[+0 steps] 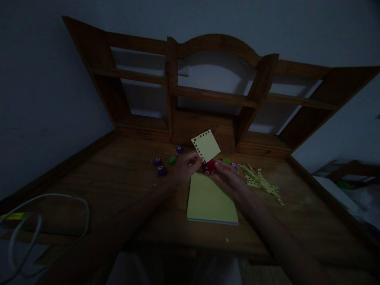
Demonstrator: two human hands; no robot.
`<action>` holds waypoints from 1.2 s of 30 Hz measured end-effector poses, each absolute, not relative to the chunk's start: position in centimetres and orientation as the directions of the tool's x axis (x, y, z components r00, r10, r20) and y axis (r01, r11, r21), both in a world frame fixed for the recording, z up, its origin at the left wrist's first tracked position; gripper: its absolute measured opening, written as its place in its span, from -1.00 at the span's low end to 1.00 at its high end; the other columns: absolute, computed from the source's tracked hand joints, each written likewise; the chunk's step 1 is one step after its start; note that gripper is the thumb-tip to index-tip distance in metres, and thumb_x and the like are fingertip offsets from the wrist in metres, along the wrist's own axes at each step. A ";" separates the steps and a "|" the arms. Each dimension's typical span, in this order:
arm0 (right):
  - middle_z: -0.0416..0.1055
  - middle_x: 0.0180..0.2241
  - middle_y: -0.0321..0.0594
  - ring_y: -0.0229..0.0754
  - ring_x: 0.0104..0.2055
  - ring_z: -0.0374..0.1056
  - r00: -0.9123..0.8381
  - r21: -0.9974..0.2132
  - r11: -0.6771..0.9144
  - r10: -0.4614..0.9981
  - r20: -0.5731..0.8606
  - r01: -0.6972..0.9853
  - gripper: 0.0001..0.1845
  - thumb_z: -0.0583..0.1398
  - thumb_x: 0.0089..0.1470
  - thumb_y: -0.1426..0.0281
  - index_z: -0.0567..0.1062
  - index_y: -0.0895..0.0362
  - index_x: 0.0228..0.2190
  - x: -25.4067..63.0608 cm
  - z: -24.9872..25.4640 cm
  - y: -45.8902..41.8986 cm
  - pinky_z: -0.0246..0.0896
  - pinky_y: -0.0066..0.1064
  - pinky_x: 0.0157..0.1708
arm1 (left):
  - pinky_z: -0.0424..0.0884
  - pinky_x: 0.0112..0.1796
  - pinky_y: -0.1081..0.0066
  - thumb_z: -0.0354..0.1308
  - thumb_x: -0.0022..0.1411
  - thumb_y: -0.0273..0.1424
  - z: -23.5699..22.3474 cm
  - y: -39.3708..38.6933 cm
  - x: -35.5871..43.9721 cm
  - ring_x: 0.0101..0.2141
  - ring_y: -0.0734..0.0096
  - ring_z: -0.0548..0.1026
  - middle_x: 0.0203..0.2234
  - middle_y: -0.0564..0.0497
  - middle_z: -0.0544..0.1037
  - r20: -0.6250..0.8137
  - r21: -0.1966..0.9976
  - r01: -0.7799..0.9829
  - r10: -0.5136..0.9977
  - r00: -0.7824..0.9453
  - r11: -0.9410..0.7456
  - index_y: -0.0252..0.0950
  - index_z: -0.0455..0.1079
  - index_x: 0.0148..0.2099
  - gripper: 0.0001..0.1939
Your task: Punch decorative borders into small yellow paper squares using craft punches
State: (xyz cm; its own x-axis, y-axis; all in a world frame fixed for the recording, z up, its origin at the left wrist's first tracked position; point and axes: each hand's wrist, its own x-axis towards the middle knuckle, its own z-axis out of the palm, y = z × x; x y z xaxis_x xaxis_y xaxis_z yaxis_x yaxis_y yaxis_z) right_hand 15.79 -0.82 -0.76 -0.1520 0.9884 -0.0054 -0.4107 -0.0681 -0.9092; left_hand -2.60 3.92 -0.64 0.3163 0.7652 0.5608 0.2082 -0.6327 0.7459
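Observation:
My left hand (184, 167) pinches the lower corner of a small yellow paper square (206, 145) that has a row of punched holes along its left and top edges. My right hand (227, 175) is closed on a small red paper punch (210, 166), which sits at the paper's bottom edge. Both hands hover over the far end of a yellow paper pad (210, 201) lying on the wooden desk (118, 186).
Purple punches (157, 161) (162, 170) (179, 149) and a green one (172, 159) lie left of my hands. Punched yellow strips (261, 181) are piled at the right. A wooden shelf hutch (208, 95) stands behind. A white cable (44, 221) loops at the left edge.

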 end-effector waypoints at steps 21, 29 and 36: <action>0.52 -0.27 -0.20 -0.27 -0.34 0.41 -0.182 -0.922 -0.082 0.983 -0.013 -0.378 -0.73 0.33 -0.05 0.30 0.56 0.13 -0.26 15.8 -0.9 -0.9 0.33 -0.45 -0.28 | 0.31 -0.43 0.50 0.04 0.25 -0.34 -0.3 3.6 -2.6 -0.44 0.46 0.44 -0.50 0.05 0.49 0.546 0.763 0.201 0.779 0.307 -0.614 -0.30 0.41 -0.36 -0.80; 0.52 -0.28 -0.20 -0.29 -0.38 0.38 -0.161 -0.924 -0.060 0.987 0.002 -0.378 -0.74 0.34 -0.08 0.30 0.57 0.14 -0.30 15.7 -0.7 -0.8 0.33 -0.47 -0.32 | 0.31 -0.43 0.51 0.04 0.24 -0.31 -0.5 3.6 -2.4 -0.46 0.48 0.41 -0.50 0.04 0.46 0.542 0.766 0.189 0.775 0.324 -0.614 -0.32 0.39 -0.38 -0.78; 0.52 -0.29 -0.23 -0.29 -0.37 0.39 -0.162 -0.916 -0.075 0.987 -0.011 -0.393 -0.76 0.35 -0.09 0.29 0.57 0.13 -0.32 15.6 -0.7 -1.0 0.31 -0.48 -0.31 | 0.30 -0.40 0.51 0.04 0.23 -0.35 -0.4 3.6 -2.4 -0.43 0.49 0.39 -0.49 0.05 0.44 0.538 0.764 0.173 0.762 0.362 -0.621 -0.33 0.35 -0.41 -0.79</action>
State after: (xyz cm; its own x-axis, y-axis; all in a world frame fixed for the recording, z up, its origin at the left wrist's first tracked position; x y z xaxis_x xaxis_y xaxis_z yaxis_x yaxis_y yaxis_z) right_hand 15.62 -1.00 -0.67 -0.1622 0.9867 -0.0110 -0.3933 -0.0749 -0.9164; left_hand -2.37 3.58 -0.41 0.3616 0.7617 0.5376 0.1727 -0.6214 0.7643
